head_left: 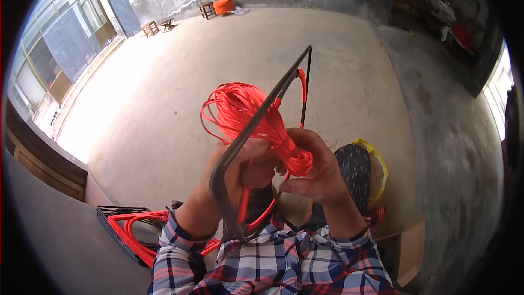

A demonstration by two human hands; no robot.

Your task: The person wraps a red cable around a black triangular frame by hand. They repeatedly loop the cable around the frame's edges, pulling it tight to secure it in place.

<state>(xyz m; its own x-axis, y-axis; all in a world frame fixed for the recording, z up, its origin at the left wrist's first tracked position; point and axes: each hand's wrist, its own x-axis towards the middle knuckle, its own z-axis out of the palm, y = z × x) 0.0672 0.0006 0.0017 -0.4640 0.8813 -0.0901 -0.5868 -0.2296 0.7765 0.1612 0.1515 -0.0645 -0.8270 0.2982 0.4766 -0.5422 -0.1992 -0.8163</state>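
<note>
A bundle of thin red cord (239, 110) is held up in front of my chest, its loose loops fanned out toward the upper left and its gathered end coiled at the lower right. My right hand (321, 170) closes around that gathered end, fingers and thumb curled at the coil. From the other side, my left hand (232, 166) grips the bundle near its middle, partly covered by a bar. That bar belongs to a thin black frame (219, 181), tilted upright between my forearms, with red wrapping on parts of it. What supports the frame is hidden.
Several black frames with red wrapping (131, 235) lie at my lower left. By my right knee is a yellow-rimmed item (382, 172), and a cardboard box (410, 254) stands beside me. Small wooden stools (206, 10) and an orange bucket (222, 6) stand near the far wall.
</note>
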